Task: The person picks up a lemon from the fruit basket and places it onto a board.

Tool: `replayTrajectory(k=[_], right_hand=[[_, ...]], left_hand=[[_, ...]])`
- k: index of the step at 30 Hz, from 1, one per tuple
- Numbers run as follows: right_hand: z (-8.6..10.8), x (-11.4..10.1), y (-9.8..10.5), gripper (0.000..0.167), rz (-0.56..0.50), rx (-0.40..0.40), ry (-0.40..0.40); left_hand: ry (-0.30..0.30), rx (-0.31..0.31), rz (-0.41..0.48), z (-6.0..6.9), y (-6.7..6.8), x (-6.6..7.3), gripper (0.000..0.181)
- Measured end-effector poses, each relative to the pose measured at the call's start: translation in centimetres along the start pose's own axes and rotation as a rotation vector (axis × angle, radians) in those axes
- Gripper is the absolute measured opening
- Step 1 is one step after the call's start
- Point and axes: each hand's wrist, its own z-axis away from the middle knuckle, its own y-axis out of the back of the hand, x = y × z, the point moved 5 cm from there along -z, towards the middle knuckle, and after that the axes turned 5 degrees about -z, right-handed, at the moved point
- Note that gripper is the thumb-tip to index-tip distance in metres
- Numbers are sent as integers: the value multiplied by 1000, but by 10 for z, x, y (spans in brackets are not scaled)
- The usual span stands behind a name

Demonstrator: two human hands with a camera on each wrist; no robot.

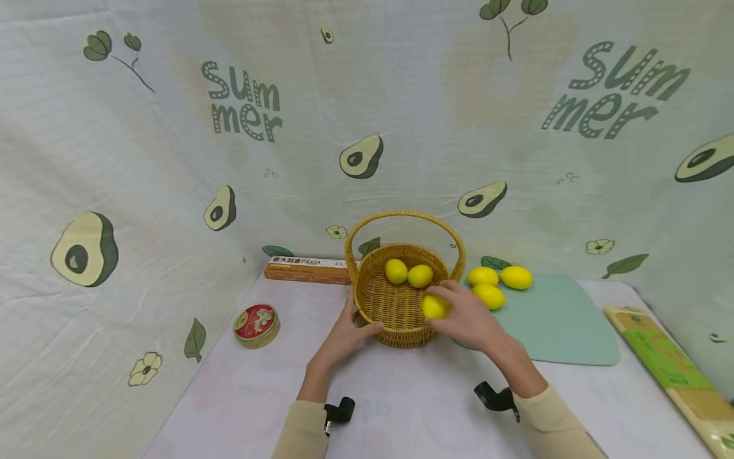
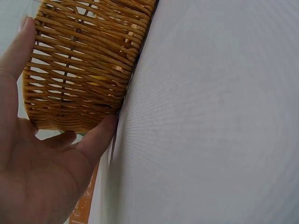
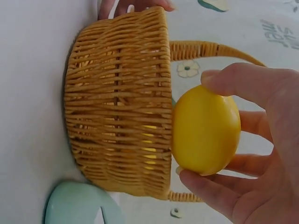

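Note:
A yellow lemon (image 3: 206,129) is pinched between the thumb and fingers of my right hand (image 1: 467,315), at the right front rim of a wicker basket (image 3: 119,102). Two more lemons lie inside toward the back: one lemon (image 1: 395,271) on the left, another lemon (image 1: 420,276) beside it. The basket stands upright with its tall arched handle (image 1: 404,214) raised. My left hand (image 1: 346,333) holds the basket's left side, its thumb at the front rim and its fingers against the outer wall (image 2: 84,65).
Right of the basket, three lemons (image 1: 489,296) sit on a pale green cutting board (image 1: 564,325). A pasta box (image 1: 306,271) lies behind on the left, with a round red tin (image 1: 256,325) nearer. A long green and yellow packet (image 1: 668,363) lies at the far right.

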Motion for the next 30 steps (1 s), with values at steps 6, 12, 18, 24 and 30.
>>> replayTrajectory(k=[6, 12, 18, 24, 30], right_hand=[[8, 5, 13, 57, 14, 19, -11], [15, 18, 24, 53, 43, 48, -7], [21, 37, 31, 53, 55, 64, -41], [28, 57, 40, 52, 89, 84, -103], [33, 78, 45, 57, 118, 82, -168]], left_hand=[[-18, -8, -5, -2, 1, 1, 111], [-15, 1, 6, 1, 2, 4, 111], [-20, -10, 28, 3, 2, 4, 109], [-23, -10, 16, 3, 1, 5, 109], [-13, -10, -5, 1, 1, 1, 109]])
